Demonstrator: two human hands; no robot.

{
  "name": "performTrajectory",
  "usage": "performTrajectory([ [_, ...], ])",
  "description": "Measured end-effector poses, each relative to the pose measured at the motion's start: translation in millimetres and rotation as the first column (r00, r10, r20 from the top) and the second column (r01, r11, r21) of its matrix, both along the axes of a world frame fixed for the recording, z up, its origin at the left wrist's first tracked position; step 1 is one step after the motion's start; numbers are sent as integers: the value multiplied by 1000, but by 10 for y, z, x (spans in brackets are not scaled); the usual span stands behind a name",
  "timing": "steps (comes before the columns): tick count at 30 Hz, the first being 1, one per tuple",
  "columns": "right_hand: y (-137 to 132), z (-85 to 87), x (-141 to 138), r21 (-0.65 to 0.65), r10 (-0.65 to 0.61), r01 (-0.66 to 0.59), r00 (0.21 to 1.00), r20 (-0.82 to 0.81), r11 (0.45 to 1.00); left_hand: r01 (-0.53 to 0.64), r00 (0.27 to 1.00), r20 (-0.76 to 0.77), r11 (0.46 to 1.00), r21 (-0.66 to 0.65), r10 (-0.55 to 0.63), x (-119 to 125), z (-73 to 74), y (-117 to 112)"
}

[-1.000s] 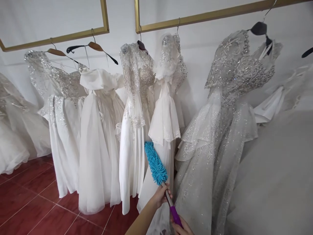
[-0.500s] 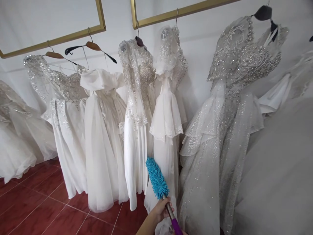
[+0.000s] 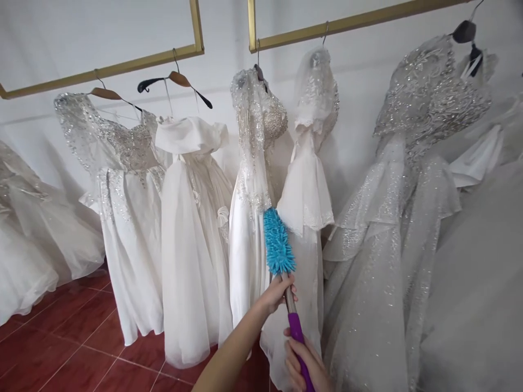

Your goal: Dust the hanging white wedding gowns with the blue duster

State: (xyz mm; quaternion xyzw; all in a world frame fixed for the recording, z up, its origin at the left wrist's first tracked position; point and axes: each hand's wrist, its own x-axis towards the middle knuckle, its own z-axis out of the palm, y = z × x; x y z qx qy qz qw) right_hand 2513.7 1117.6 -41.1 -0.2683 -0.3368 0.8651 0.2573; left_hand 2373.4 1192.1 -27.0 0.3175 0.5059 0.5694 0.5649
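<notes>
I hold a duster with a fluffy blue head [image 3: 278, 242] and a purple handle [image 3: 298, 337]. My left hand [image 3: 278, 292] is wrapped round the metal shaft just below the blue head. My right hand [image 3: 305, 366] grips the purple handle at the bottom edge. The blue head lies against the skirts of two white gowns, a beaded one [image 3: 250, 179] and one with a flared sleeve [image 3: 307, 185]. All the gowns hang from gold rails [image 3: 351, 23] along a white wall.
More gowns hang to the left: a ruffled strapless one [image 3: 192, 218] and a sequinned one [image 3: 122, 179]. A large glittery tulle gown [image 3: 392, 228] fills the right. Red floor tiles [image 3: 65, 337] show at the lower left, with another skirt [image 3: 28, 256] spilling onto them.
The duster head has risen from low on the skirts to about waist height of the gowns. My right hand has come back into view on the purple handle.
</notes>
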Motion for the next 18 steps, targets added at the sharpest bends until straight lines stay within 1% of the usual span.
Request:
performTrajectory([
  [1, -41, 48, -135, 6, -25, 25, 999, -22, 1000, -6, 1000, -3, 1000, 8, 6, -101, 16, 4],
  [3, -134, 65, -383, 1, -72, 72, 996, -50, 997, -10, 1000, -8, 1000, 7, 10, -290, -20, 1],
  [4, -184, 39, -493, -11, -96, 96, 994, -53, 995, -5, 1000, -12, 1000, -3, 5, -376, -69, -10],
  [6, -285, -68, -681, -34, -133, 131, 990, -42, 991, 8, 1000, -21, 999, -36, -9, -524, -217, -53],
  [8, -376, -228, -832, -47, -156, 155, 988, -16, 987, 11, 1000, -24, 996, -90, -14, -639, -413, -116],
  [12, -498, -634, -1039, -77, -176, 178, 984, 35, 981, 0, 1000, -25, 972, -236, -6, -782, -851, -261],
  [15, -553, -928, -1138, -116, -150, 159, 985, 84, 980, 9, 999, -27, 939, -345, -20, -836, -1149, -379],
  [18, -596, -1158, -1198, -150, -95, 113, 988, 121, 982, 26, 999, -17, 889, -456, -38, -865, -1392, -509],
])
